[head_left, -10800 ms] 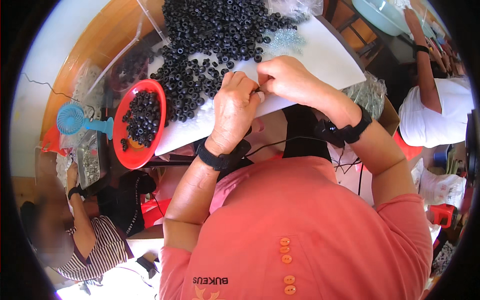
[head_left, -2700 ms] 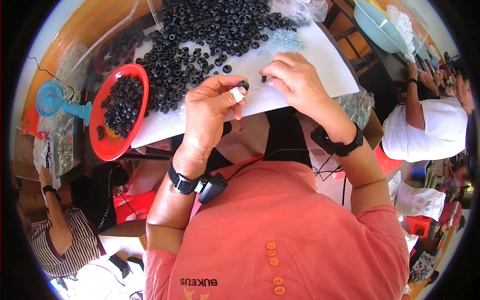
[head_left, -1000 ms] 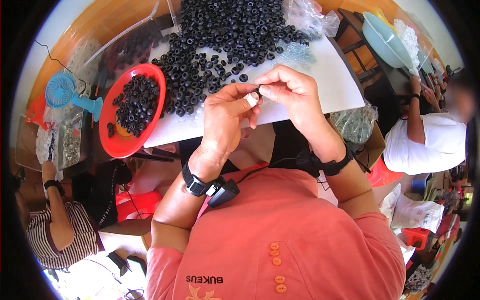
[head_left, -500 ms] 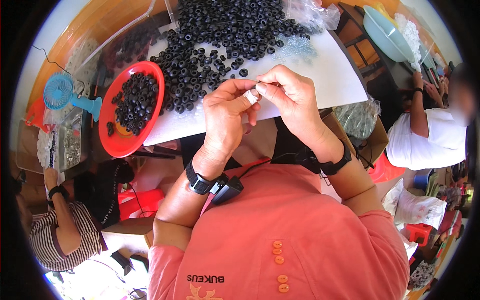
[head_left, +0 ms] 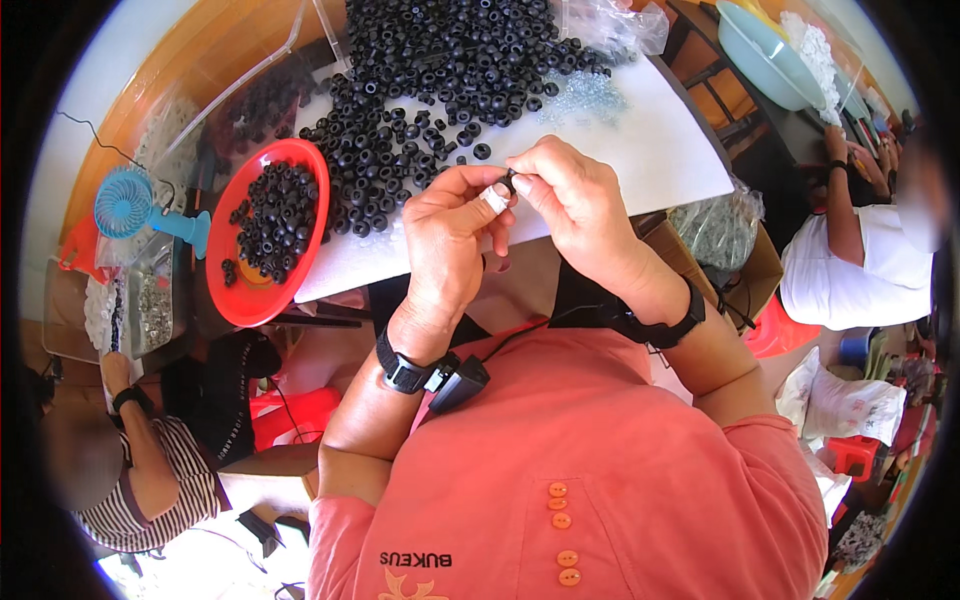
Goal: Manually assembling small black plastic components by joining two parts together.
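My left hand [head_left: 446,225] and my right hand [head_left: 575,200] meet above the table's near edge. Between their fingertips sits a small black piece [head_left: 508,181], which looks like one of the hollow round black parts on the table. My left thumb and forefinger pinch it, and white tape wraps one of those digits. Thumb and forefinger of my right hand press on its other side. A large heap of round black parts [head_left: 450,60] covers the far part of the white tabletop [head_left: 660,150]. Small clear beads [head_left: 585,98] lie spread to its right.
A red plate [head_left: 222,265] of black parts stands at the table's left edge, beside a blue fan [head_left: 125,205]. Clear plastic bags [head_left: 625,30] lie at the back right. Co-workers sit left and right, the right one near a pale blue basin [head_left: 765,60].
The black piece shows more clearly between my fingertips now. My hands stay close together with only slight finger movement; the whole view has shifted a little.
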Demonstrator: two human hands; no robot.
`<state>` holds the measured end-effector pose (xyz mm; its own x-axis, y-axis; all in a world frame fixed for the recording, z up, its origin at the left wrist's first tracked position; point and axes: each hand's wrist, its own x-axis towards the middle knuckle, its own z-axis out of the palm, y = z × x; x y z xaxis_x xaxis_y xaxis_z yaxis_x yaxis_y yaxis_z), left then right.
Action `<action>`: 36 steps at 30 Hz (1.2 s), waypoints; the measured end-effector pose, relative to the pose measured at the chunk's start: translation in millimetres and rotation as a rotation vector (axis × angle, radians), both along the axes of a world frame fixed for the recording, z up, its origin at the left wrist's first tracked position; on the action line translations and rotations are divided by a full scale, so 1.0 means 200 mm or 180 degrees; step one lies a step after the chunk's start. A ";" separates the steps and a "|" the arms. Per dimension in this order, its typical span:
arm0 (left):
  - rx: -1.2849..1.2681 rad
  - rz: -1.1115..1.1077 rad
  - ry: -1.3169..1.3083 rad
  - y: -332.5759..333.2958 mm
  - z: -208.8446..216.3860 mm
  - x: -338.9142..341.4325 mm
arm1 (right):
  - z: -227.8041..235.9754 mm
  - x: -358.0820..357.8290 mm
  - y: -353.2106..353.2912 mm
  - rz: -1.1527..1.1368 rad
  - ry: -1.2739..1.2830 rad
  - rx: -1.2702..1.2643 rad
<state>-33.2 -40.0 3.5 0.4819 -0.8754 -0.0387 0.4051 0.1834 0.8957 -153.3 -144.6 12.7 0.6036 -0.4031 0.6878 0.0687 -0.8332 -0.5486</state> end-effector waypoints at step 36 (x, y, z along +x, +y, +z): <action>0.0010 0.0202 0.0089 -0.01 0.05 -0.06 | -0.04 -0.02 0.03 -0.0036 0.0133 -0.0428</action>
